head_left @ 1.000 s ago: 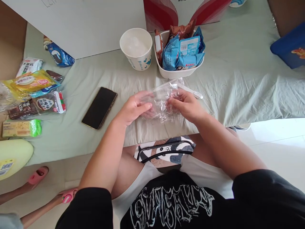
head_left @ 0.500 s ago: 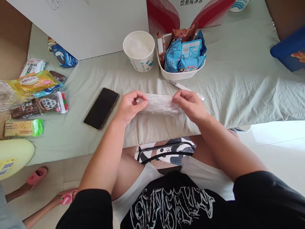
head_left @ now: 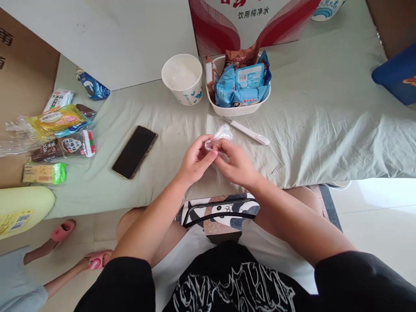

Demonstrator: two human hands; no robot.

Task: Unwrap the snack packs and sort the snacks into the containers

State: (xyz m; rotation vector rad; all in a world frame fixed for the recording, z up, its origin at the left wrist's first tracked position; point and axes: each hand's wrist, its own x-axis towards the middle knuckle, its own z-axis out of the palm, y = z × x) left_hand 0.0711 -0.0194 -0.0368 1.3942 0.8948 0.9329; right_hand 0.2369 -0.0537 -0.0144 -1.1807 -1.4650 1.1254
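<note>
We are looking down at our two hands meeting over the pale green sheet (head_left: 325,125). Our left hand (head_left: 194,162) and our right hand (head_left: 234,164) are drawn close together, fingertips almost touching, and both pinch a small crumpled wad of clear plastic wrap (head_left: 219,135). The wrap bunches up between our thumbs and forefingers and pokes out above them, held just over the sheet near its front edge.

Just beyond the wrap lies a white pen (head_left: 248,131), slanting across the cloth, apart from our fingers. Behind the pen sits a white bowl (head_left: 238,109) stuffed with blue and brown snack packets (head_left: 242,82). Beside the bowl, to its left, stands a white paper cup (head_left: 182,78), upright. A red and white carton (head_left: 253,19) rises behind both.

Off to our left a dark phone (head_left: 134,151) lies face up on the sheet, well apart from our hands. Further left we see a scatter of wrapped snacks (head_left: 61,134), and a blue packet (head_left: 92,86) near the white board (head_left: 113,39). On our lap rests a panda-patterned pouch (head_left: 217,212). At the lower left, another person's feet in pink slippers (head_left: 81,245) stand on the floor.
</note>
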